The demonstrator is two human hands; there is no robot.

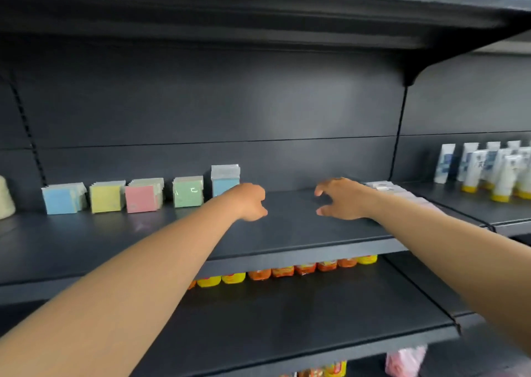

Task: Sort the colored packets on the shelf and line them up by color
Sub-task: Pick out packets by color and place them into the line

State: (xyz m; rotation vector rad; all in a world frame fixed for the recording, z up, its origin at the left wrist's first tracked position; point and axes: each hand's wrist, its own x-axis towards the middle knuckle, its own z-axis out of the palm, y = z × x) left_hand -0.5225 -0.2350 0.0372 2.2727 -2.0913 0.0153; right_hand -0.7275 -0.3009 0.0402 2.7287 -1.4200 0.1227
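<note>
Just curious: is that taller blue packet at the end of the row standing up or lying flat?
Standing upright: the blue packet rises above the green stack beside it.

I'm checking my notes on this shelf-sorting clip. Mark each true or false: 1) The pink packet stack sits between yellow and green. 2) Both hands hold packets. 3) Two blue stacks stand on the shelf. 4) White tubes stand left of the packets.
1) True: the pink stack stands between the yellow stack and the green stack.
2) False: the left hand and the right hand hold nothing.
3) True: one blue stack at the left end, a taller blue stack at the right.
4) False: the white tubes stand on the right.
</note>
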